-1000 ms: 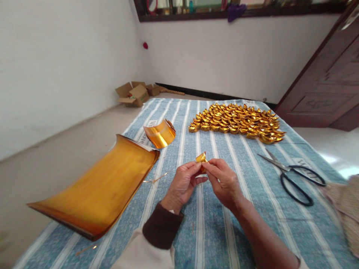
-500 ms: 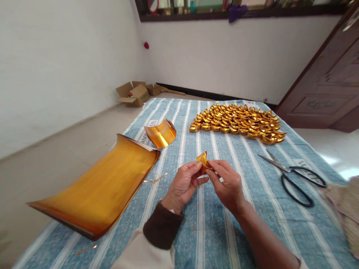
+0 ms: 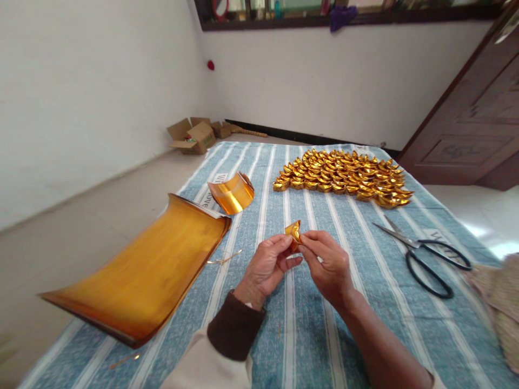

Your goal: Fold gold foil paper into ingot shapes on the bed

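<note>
Folding: gold foil piece (image 3: pixel 293 231) pinched between left hand (image 3: pixel 265 267) and right hand (image 3: pixel 328 267), fingers closed on it, above striped surface (image 3: pixel 308 335).
Risk: thin foil tearing or creasing crooked under uneven pinch.
Nearby: scissors (image 3: pixel 425 254) at 3 o'clock.

Both hands meet in front of the body, fingertips pinched together and touching. The left hand (image 3: pixel 265 266) lies palm up, fingers curled inward, its wrist in a dark cuff. The right hand (image 3: pixel 330 265) angles in from the right, knuckles up, forearm bare.
</note>
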Demonstrator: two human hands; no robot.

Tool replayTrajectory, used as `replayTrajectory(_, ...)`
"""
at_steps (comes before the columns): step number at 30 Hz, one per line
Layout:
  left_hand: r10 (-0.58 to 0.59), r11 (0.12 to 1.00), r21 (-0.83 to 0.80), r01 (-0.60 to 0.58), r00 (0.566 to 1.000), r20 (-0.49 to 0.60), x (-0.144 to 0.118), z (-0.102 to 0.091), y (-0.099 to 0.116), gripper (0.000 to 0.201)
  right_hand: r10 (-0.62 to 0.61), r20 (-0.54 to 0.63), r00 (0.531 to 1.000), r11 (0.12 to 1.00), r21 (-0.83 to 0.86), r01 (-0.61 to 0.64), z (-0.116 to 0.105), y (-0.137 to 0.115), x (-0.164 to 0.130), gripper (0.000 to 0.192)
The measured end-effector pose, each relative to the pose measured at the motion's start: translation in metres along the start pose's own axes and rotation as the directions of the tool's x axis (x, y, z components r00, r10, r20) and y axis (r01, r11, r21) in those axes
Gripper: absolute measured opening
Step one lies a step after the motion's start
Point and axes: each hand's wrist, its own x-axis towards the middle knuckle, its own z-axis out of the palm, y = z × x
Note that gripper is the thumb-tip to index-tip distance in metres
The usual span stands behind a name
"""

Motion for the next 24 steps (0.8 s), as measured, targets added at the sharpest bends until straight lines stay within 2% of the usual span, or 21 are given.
replayTrajectory(6, -0.003, 1.000, -0.007, 0.003, 1.000, -0.009, 0.0015, -0.0012, -0.0010, 0.008, -0.012, -0.002, 1.000, 1.000, -0.001, 0.012, 0.0004, 0.0002, 0.0005, 0.023)
replayTrajectory(14, 0.012, 1.000, -0.014, -0.012, 1.000, -0.005, 0.0024, -0.0004, -0.0026, 0.006, 0.033, -0.102, 0.994, 0.999, 0.004, -0.032, 0.0011, 0.0010, -0.0001, 0.011)
replayTrajectory(24, 0.002, 1.000, -0.003, -0.002, 1.000, -0.014, 0.0024, -0.0001, -0.0034, 0.004, 0.124, -0.048, 0.991, 0.990, 0.080, -0.120, -0.0005, 0.0007, 0.0003, 0.012)
